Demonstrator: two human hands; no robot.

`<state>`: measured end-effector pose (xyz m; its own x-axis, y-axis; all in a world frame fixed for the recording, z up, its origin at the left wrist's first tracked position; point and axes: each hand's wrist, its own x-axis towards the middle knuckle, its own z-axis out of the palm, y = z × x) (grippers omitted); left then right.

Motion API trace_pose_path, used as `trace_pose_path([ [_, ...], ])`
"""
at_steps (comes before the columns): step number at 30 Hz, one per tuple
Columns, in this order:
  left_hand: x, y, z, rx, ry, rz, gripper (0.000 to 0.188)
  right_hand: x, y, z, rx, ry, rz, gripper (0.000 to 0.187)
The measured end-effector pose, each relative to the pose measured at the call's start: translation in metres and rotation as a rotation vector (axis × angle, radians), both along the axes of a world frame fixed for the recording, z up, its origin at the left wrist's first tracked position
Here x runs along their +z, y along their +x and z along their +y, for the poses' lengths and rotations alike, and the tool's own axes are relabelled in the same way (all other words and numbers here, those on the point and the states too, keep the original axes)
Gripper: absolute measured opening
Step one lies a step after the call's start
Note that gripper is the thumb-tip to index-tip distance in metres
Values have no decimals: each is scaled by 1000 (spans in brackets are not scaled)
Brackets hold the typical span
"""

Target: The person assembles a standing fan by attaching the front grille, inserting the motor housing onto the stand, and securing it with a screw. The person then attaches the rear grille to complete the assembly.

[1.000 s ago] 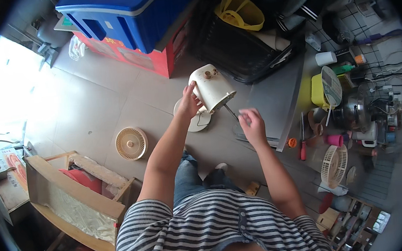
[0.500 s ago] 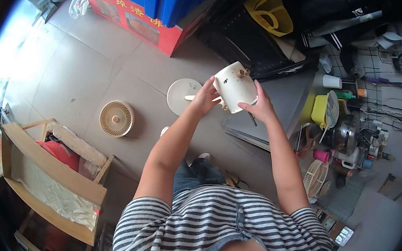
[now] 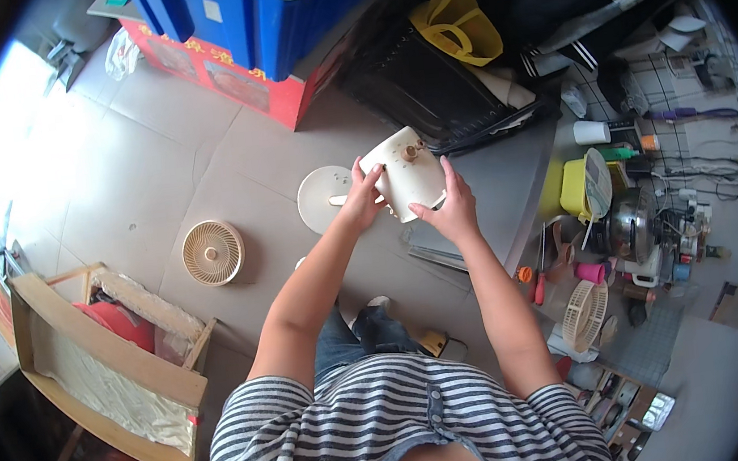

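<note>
Cream casing [image 3: 402,182] with brown knobs [image 3: 412,153], tilted and held up between two bare hands. The left hand [image 3: 363,199] grips its left side; the right hand [image 3: 450,210] grips the right, thumb low across the near edge, fingers along the side. For good handling, even pressure from both sides and fingertips clear of the knobs would probably suit this smooth, rounded shell. Small dark marks beside the left fingers could be print or holes; I cannot tell. Just left of those fingers, lower down, is a round cream base [image 3: 316,202]; farther left, a slatted round grille [image 3: 213,252] lies on the floor [image 3: 156,176]. Well beyond the fingertips, a red box [image 3: 284,104] carries yellow characters, and black clothing [image 3: 579,1] at far right bears a small white mark, unreadable.
</note>
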<state>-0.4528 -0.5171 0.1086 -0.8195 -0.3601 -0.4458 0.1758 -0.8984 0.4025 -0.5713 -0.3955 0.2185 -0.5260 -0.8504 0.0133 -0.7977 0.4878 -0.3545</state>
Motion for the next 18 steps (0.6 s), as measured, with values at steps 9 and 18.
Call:
trace_pose_path([
  [9, 15, -8, 1, 86, -173, -179, 117, 1, 11, -5, -118, 158, 49, 103],
  [18, 36, -17, 2, 113, -262, -234, 119, 9, -26, -47, 58, -146, 186, 27],
])
